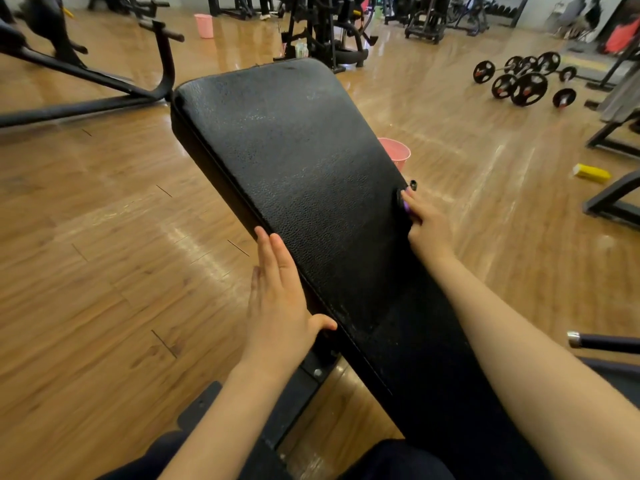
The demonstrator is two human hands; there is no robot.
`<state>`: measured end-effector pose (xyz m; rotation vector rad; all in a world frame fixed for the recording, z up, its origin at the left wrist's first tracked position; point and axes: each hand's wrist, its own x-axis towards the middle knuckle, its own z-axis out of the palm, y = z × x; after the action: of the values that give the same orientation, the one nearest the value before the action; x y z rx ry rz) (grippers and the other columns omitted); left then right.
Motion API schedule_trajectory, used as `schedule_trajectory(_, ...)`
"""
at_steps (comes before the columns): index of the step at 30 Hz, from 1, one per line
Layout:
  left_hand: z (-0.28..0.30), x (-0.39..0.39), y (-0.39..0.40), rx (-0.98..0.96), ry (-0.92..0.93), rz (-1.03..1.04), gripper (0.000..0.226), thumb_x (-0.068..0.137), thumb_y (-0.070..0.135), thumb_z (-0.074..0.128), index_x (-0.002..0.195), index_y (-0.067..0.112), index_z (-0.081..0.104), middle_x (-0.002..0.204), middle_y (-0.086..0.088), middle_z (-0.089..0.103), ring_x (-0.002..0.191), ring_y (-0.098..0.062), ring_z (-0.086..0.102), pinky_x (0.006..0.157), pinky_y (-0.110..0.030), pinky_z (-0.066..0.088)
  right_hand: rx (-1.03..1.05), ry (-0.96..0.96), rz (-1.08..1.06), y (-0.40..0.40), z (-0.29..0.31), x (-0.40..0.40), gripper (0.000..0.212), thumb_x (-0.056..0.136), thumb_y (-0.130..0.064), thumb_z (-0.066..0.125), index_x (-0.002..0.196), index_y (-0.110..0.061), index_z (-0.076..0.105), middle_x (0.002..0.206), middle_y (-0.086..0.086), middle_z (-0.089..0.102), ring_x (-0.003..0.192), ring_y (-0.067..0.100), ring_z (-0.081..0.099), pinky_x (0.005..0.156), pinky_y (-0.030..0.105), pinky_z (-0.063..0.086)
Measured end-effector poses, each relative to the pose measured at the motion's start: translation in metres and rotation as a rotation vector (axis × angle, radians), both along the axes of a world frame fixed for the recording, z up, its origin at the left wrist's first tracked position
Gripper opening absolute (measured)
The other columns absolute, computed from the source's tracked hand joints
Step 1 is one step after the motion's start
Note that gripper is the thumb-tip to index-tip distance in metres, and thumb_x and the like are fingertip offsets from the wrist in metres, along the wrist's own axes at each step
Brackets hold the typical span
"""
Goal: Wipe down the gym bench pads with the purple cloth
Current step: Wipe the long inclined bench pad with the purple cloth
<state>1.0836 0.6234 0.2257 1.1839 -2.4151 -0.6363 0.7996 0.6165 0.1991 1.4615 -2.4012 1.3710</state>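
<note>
Mid-wipe, by the look of things: working along the right edge of the long black textured vinyl bench pad [294,174], which slopes away from near right to far left. Faint streaks across the far half, possibly damp from wiping, though glare makes that uncertain; left edge and near end apparently still to do. Right hand [427,225] curled against the pad's right side, gripping a small bunch of purple cloth [406,204], only a sliver showing between fingers and pad. Left hand [278,299] flat and straight-fingered along the pad's left edge, thumb hooked onto the top surface, holding nothing, seemingly steadying. Pink plastic bucket [396,152] on the wooden floor just beyond the right edge.
</note>
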Motion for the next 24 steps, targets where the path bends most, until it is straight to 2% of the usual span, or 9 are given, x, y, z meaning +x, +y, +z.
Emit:
schedule_trajectory(4,-0.001,0.000,-0.001,-0.020,0.004,-0.002,0.142,0.066,0.053,0.077,0.113,0.020,-0.053,0.115,0.003,-0.064,0.128,-0.014,-0.033,0.113,-0.027,-0.010,0.109,-0.041,-0.084,0.058,-0.025,0.002,0.060,0.077,0.024,0.037,0.130,-0.001,0.050,0.140,0.008,0.044,0.132,0.017,0.037,0.106,0.019,0.023)
schedule_trajectory(6,-0.001,0.001,0.000,-0.028,0.011,-0.013,0.142,0.065,0.053,0.077,0.114,0.021,-0.052,0.116,0.004,-0.063,0.129,-0.013,-0.032,0.113,-0.026,-0.009,0.204,-0.054,-0.119,0.074,-0.023,0.000,0.061,0.077,0.023,0.037,0.131,-0.003,0.049,0.140,0.007,0.044,0.133,0.019,0.037,0.106,0.017,0.021)
schedule_trajectory(8,-0.001,0.003,0.000,-0.036,0.025,-0.020,0.141,0.064,0.052,0.079,0.117,0.023,-0.049,0.119,0.006,-0.060,0.130,-0.011,-0.029,0.113,-0.027,-0.008,0.195,-0.021,-0.089,0.076,-0.006,0.015,0.057,0.079,0.021,0.040,0.129,-0.003,0.052,0.137,0.008,0.047,0.132,0.020,0.039,0.104,0.012,0.021)
schedule_trajectory(10,-0.002,0.005,0.001,-0.037,0.038,-0.025,0.139,0.064,0.049,0.080,0.118,0.025,-0.047,0.122,0.008,-0.057,0.134,-0.011,-0.024,0.115,-0.029,-0.004,0.102,0.094,0.054,0.074,0.016,0.053,0.054,0.078,0.021,0.043,0.126,-0.001,0.054,0.132,0.006,0.050,0.129,0.016,0.039,0.104,0.006,0.021)
schedule_trajectory(13,-0.003,0.008,0.003,-0.045,0.038,-0.035,0.139,0.063,0.043,0.083,0.125,0.020,-0.039,0.128,0.006,-0.050,0.145,-0.021,-0.011,0.117,-0.031,0.002,0.004,0.293,0.343,0.073,0.025,0.119,0.047,0.082,0.008,0.040,0.125,-0.002,0.056,0.133,0.009,0.051,0.130,0.016,0.039,0.110,0.014,0.022)
schedule_trajectory(15,-0.004,0.009,0.004,-0.041,0.028,-0.048,0.136,0.063,0.040,0.084,0.129,0.017,-0.034,0.131,0.003,-0.046,0.146,-0.024,-0.007,0.117,-0.031,0.004,0.030,0.348,0.425,0.071,0.017,0.147,0.047,0.084,-0.003,0.035,0.126,-0.005,0.055,0.137,0.011,0.048,0.132,0.020,0.036,0.110,0.014,0.019)
schedule_trajectory(18,-0.005,0.012,0.002,-0.057,0.000,-0.070,0.135,0.065,0.039,0.083,0.128,0.016,-0.035,0.131,0.002,-0.047,0.147,-0.025,-0.006,0.116,-0.030,0.004,0.044,0.278,0.401,0.076,0.002,0.162,0.048,0.085,-0.007,0.032,0.127,-0.006,0.055,0.138,0.010,0.046,0.132,0.019,0.033,0.110,0.012,0.017)
schedule_trajectory(21,-0.007,0.013,0.001,-0.057,-0.011,-0.082,0.138,0.065,0.042,0.082,0.126,0.016,-0.039,0.128,0.003,-0.051,0.146,-0.025,-0.007,0.116,-0.030,0.004,0.028,0.262,0.346,0.102,-0.019,0.160,0.048,0.085,-0.005,0.035,0.129,-0.006,0.051,0.139,0.004,0.042,0.133,0.016,0.032,0.112,0.018,0.020)
schedule_trajectory(24,-0.008,0.011,0.001,-0.057,-0.003,-0.092,0.139,0.065,0.045,0.081,0.122,0.019,-0.043,0.126,0.003,-0.054,0.142,-0.017,-0.017,0.117,-0.031,0.001,0.042,0.273,0.325,0.123,-0.028,0.159,0.047,0.085,-0.006,0.039,0.131,-0.008,0.050,0.140,0.000,0.040,0.135,0.015,0.031,0.112,0.023,0.023)
